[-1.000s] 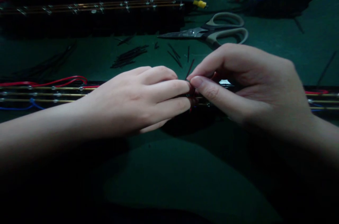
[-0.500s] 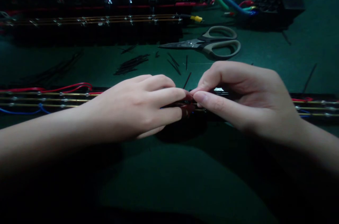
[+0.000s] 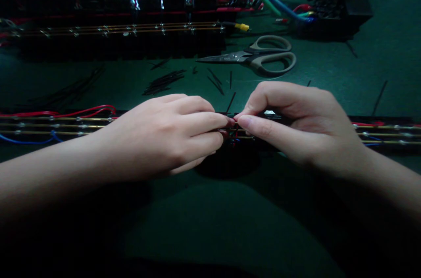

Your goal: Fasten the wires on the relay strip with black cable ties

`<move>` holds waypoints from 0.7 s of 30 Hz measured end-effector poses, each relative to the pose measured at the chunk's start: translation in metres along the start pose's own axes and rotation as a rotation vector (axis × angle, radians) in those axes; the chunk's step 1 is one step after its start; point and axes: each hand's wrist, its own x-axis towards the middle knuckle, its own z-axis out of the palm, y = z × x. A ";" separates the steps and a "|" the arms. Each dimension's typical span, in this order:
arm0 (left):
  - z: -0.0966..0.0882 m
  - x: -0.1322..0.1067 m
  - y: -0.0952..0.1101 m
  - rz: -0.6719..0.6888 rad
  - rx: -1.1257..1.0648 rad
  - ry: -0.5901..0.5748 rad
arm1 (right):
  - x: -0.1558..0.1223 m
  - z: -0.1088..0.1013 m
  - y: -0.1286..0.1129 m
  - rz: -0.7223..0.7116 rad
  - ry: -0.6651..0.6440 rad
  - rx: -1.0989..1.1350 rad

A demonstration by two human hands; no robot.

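A long black strip with brass rails (image 3: 82,126) and solder joints runs from left to right beneath both hands. My left hand (image 3: 171,133) lies over its middle, fingers bent together and pointing right; its thumb is hidden, and I cannot make out what it grips. Thumb and forefinger of my right hand (image 3: 296,124) are pinched just beside the left fingertips. At that pinch a thin red wire (image 3: 236,127) shows against the rails. Red wire (image 3: 95,110) and blue wire (image 3: 36,139) run along the strip's left part.
Grey-handled scissors (image 3: 272,55) lie beyond my hands, points to the left. Several thin black offcuts (image 3: 164,81) are scattered on the green mat (image 3: 329,65). At the back stand a larger wired rail assembly (image 3: 115,28) and a black block (image 3: 342,10) with coloured cables.
My left fingers have drawn slightly left and curled in more. The right hand's pinch has moved a little left, and more of the red wire shows. The view has shifted slightly.
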 end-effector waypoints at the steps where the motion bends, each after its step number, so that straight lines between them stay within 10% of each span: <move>1: 0.000 0.000 0.000 -0.002 0.007 0.010 | 0.000 0.000 0.000 -0.009 0.000 -0.010; 21: 0.011 -0.003 0.005 0.044 0.194 0.068 | 0.001 0.004 0.002 -0.017 0.032 -0.125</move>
